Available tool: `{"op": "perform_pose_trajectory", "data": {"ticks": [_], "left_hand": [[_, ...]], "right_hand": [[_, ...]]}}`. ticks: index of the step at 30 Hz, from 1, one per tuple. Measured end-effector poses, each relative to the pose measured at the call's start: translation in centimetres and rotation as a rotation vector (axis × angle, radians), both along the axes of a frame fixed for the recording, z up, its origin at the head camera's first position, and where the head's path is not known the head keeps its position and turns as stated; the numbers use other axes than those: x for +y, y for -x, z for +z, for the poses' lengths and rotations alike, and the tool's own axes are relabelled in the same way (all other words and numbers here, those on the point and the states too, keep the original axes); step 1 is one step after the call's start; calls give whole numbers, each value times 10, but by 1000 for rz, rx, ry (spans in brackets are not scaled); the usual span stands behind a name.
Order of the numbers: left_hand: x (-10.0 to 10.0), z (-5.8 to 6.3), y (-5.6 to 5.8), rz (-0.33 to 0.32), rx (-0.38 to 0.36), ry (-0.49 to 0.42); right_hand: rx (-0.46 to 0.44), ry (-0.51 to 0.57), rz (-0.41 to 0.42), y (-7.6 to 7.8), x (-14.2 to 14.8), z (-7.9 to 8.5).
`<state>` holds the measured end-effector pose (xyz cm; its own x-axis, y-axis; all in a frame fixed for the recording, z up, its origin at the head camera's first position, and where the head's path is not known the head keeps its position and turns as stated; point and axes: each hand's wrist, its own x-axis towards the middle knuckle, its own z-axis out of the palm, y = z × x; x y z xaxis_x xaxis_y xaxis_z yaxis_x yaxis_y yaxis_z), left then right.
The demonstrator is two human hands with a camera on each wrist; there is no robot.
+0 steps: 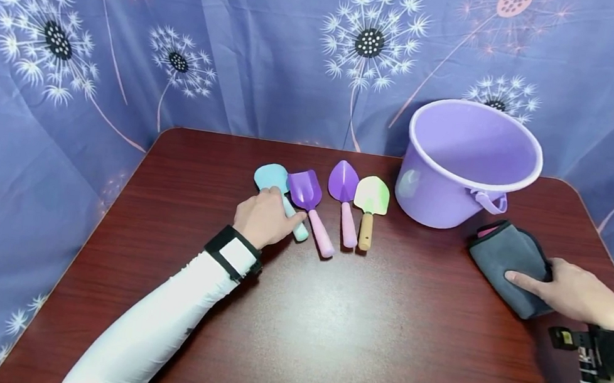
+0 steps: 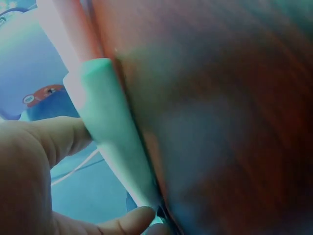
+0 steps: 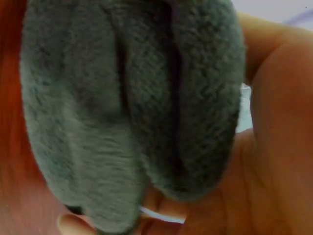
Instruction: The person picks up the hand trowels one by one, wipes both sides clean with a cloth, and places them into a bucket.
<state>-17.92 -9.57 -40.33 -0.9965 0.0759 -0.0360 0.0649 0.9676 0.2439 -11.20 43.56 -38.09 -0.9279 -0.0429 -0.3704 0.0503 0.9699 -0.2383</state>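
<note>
In the head view my left hand point(image 1: 263, 218) pinches the pale green handle point(image 2: 115, 132) of a turquoise garden trowel point(image 1: 271, 176) lying on the table. Thumb and fingers are on opposite sides of that handle in the left wrist view. A purple square-bladed shovel point(image 1: 305, 189) with a pink handle lies right beside it. At the table's right side my right hand point(image 1: 580, 291) grips a folded grey cloth point(image 1: 510, 259), thumb on top. Its thick, fuzzy folds point(image 3: 146, 98) fill much of the right wrist view.
A purple pointed trowel point(image 1: 344, 182) and a light green trowel point(image 1: 372, 195) with a wooden handle lie to the right of the shovel. Behind the cloth a purple bucket point(image 1: 442, 200) stands upright. A blue dandelion-print curtain point(image 1: 266, 54) hangs behind the brown table point(image 1: 312, 344).
</note>
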Motion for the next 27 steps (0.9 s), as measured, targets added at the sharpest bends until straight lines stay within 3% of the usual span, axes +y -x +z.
{"op": "perform_pose_trajectory", "data": {"ticks": [6, 16, 27], "left_hand": [[-7, 6, -3, 37, -63, 1], [-15, 9, -10, 45, -81, -34], [-28, 6, -15, 40, -38, -58]], "right_hand": [[23, -3, -5, 0, -2, -2], [0, 45, -28, -3, -10, -3], [89, 84, 110, -9, -22, 1]]}}
